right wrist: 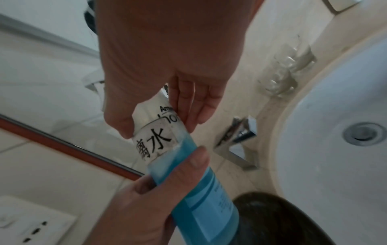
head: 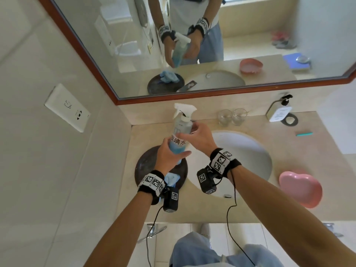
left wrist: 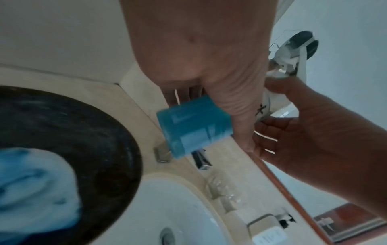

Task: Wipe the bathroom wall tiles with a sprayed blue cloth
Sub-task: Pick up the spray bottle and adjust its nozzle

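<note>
Beige vanity counter (head: 250, 214), tiled wall (head: 48, 170)

1. The spray bottle (head: 181, 132) my fingers (right wrist: 186, 102) wrap is clear smooth plastic over blue liquid, with a glossy white paper label; its trigger head, above my fingertips, is matt white plastic
2. Below my left hand (head: 167, 157) the blue cloth (head: 172, 179) looks soft and fuzzy, lying on a dark round tray (head: 143, 166) with a dull, mottled finish
3. Right of my right hand (head: 198, 137) the sink (head: 256, 155) is glossy white ceramic set in a polished beige stone counter (head: 289, 143)
4. Beyond my fingertips stand two clear glass tumblers (head: 232, 116); the faucet (right wrist: 240, 132) is shiny chrome metal
5. The wall tiles (head: 28, 151) left of my fingers are smooth with a faint sheen
</note>
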`<action>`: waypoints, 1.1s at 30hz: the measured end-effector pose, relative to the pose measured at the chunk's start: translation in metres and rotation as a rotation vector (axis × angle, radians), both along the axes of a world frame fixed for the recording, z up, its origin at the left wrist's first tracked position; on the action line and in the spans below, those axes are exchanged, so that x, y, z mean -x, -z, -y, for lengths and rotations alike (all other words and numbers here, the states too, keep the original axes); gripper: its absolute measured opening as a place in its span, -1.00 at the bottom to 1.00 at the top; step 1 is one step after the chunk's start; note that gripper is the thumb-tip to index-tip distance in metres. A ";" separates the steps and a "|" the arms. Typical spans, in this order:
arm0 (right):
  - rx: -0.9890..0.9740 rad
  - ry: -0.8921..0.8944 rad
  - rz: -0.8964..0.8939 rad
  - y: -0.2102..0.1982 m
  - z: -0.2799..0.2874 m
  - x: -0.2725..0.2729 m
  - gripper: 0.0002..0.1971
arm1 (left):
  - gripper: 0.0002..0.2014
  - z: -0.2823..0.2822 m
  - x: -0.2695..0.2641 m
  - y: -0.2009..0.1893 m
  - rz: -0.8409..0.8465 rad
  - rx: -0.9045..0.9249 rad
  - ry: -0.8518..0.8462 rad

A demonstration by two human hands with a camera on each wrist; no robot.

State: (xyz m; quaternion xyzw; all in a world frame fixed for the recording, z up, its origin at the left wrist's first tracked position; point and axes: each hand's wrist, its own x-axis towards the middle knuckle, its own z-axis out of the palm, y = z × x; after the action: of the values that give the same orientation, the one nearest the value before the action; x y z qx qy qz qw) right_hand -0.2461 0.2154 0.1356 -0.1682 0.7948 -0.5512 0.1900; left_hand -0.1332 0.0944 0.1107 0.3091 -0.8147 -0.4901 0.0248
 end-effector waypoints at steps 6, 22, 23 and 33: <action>0.084 -0.020 -0.058 -0.065 -0.048 0.024 -0.49 | -0.54 -0.041 0.033 -0.045 -0.189 0.089 -0.069; 0.288 0.033 -0.029 -0.126 -0.252 0.077 -0.54 | -0.63 -0.230 0.060 -0.090 -0.236 0.075 0.196; 0.272 0.030 -0.023 -0.127 -0.262 0.080 -0.55 | -0.63 -0.238 0.062 -0.092 -0.233 0.058 0.224; 0.241 -0.064 -0.020 -0.129 -0.321 0.088 -0.59 | -0.64 -0.280 0.065 -0.098 -0.198 -0.034 0.337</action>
State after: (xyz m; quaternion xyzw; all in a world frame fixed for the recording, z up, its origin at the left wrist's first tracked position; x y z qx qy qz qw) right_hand -0.3338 0.5368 0.2649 -0.2206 0.7191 -0.6345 0.1779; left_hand -0.1986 0.3748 0.2091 0.1191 -0.8400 -0.5291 0.0173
